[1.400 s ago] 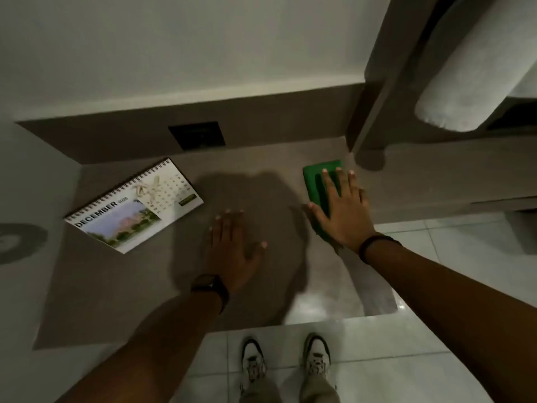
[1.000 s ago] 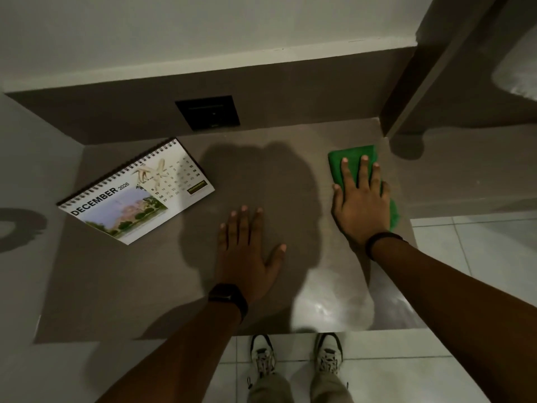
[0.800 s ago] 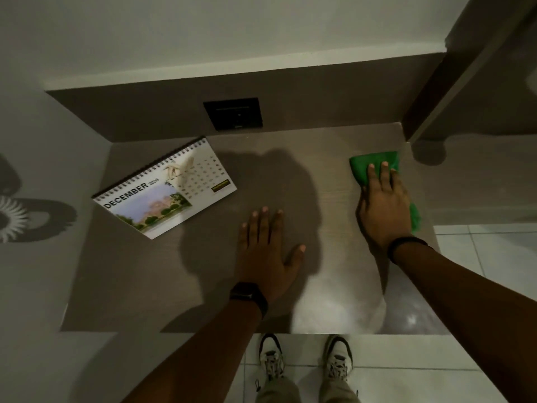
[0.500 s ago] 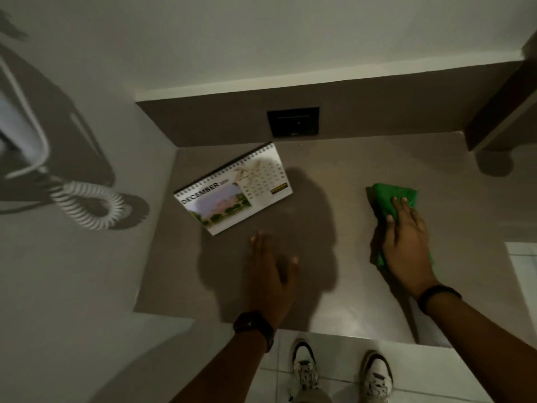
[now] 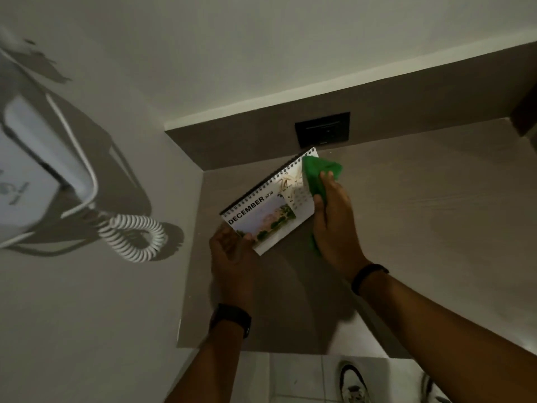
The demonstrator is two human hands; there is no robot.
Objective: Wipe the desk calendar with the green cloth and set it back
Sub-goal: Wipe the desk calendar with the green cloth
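The spiral-bound desk calendar [image 5: 263, 216], open at DECEMBER with a landscape photo, is raised off the brown desk [image 5: 406, 228] near the back left corner. My left hand [image 5: 232, 251] grips its lower left corner. My right hand [image 5: 334, 222] holds the green cloth [image 5: 315, 173] and presses it on the calendar's right side, covering part of the date grid. The cloth's upper end sticks out past the calendar's top right corner.
A white wall phone [image 5: 37, 170] with a coiled cord [image 5: 130, 237] hangs on the left wall. A dark socket plate [image 5: 322, 130] sits in the back panel just behind the calendar. White floor tiles and my shoes [image 5: 353, 382] show beyond the desk's front edge.
My left hand left the desk, took the calendar's corner and lifted it. My right hand carried the green cloth leftward from the desk onto the calendar. The view swung left.
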